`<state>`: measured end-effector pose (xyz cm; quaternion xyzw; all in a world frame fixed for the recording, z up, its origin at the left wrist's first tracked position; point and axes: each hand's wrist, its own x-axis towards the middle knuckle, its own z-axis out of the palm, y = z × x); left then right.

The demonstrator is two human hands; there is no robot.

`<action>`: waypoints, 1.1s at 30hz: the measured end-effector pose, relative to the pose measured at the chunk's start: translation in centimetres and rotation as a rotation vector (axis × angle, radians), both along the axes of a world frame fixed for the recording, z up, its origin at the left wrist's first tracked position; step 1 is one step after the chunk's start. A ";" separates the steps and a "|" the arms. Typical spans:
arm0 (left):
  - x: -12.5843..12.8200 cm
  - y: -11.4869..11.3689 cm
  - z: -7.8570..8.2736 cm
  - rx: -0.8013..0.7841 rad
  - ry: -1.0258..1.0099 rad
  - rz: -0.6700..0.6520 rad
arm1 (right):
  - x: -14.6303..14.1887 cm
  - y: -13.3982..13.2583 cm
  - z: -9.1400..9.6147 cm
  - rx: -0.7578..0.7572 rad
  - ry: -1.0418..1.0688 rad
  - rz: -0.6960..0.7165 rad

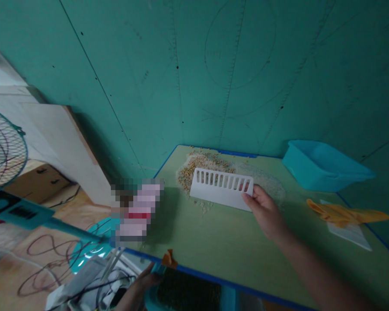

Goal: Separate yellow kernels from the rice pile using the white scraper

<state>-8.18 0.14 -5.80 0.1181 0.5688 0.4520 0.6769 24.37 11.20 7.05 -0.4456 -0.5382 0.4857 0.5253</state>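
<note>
Since the right hand's (pixel 268 216) grip is pinching the slotted white plastic plate (pixel 218 193) by its right end, its row of slots is mostly uncovered, tilted right by the heap of beans and pale grains (pixel 194 167) on the bench (pixel 220 246). The left hand (pixel 143 283) is at the corner of the blue tub (pixel 229 299) below the near edge, probably steadying it, but honestly can't tell if that grip's closed.

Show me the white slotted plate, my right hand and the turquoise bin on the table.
White slotted plate (pixel 219 194), head view: solid lower face.
Right hand (pixel 267 213), head view: its back.
Turquoise bin (pixel 306 169), head view: outer wall.
</note>
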 end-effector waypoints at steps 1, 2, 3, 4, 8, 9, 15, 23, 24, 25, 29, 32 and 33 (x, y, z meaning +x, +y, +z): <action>0.1 -0.1 0.0 0.010 0.000 0.006 | 0.0 0.0 0.0 0.000 -0.003 0.006; 0.1 -0.3 0.1 0.020 -0.002 0.012 | 0.0 0.0 -0.1 0.001 -0.007 0.008; 0.1 -0.4 0.1 0.028 -0.004 0.017 | 0.0 0.0 -0.1 0.003 -0.013 0.007; 0.2 -0.5 0.2 0.032 -0.007 0.019 | 0.0 0.0 -0.1 0.006 -0.020 0.005; 0.2 -0.2 -0.3 0.010 -0.013 0.010 | -0.1 -0.1 -0.1 0.012 -0.056 0.004; 0.2 -0.1 -0.5 0.001 -0.013 0.008 | -0.1 -0.2 -0.1 0.012 -0.064 0.005; 0.4 0.2 -0.8 -0.002 -0.028 -0.006 | -0.2 -0.5 -0.2 -0.006 -0.033 0.053; -0.1 -0.2 0.3 0.049 -0.020 -0.028 | -0.2 -0.9 0.0 -0.077 0.041 0.168; -0.1 -0.2 0.3 0.052 -0.018 -0.030 | -0.2 -0.9 -0.1 -0.098 0.060 0.184; 0.0 -0.2 0.2 0.055 -0.017 -0.031 | -0.2 -0.9 -0.2 -0.122 0.081 0.196; 0.3 -0.2 -0.7 0.070 -0.029 -0.032 | -0.2 -0.6 -0.6 -0.220 0.155 0.200; 0.6 -0.2 -1.8 0.080 -0.050 -0.036 | 0.1 -0.4 -0.6 -0.285 0.128 0.174; 0.7 -0.2 -2.2 0.083 -0.058 -0.043 | 0.2 -0.4 -0.5 -0.308 0.097 0.170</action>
